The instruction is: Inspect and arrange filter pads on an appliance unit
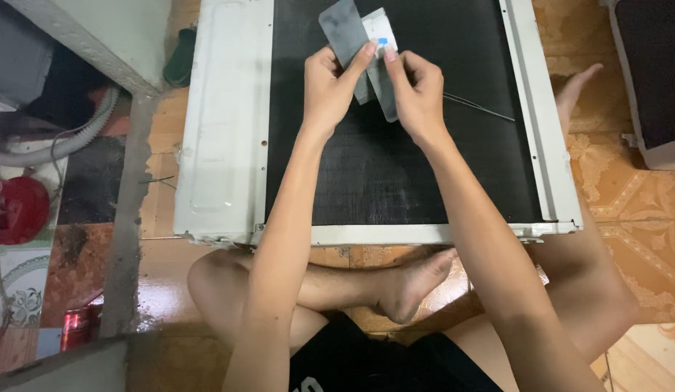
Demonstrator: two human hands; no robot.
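My left hand (330, 83) and my right hand (417, 91) are raised together over a white air-conditioner unit (221, 131) lying flat on the floor. Between them they pinch a grey strip of sheet material (343, 33) and a small white packet (381, 33) with a blue mark. The left fingers grip the grey strip, which reaches up and to the left. The right fingers hold the white packet and the lower grey end (387, 101). Under both hands lies the unit's black finned coil face (395, 167).
A thin wire (479, 107) lies on the coil to the right of my hands. My crossed legs and bare foot (417, 283) are on the orange patterned tile floor. A red object (14, 207) and grey hose (68, 138) sit left; another dark unit (653, 72) stands right.
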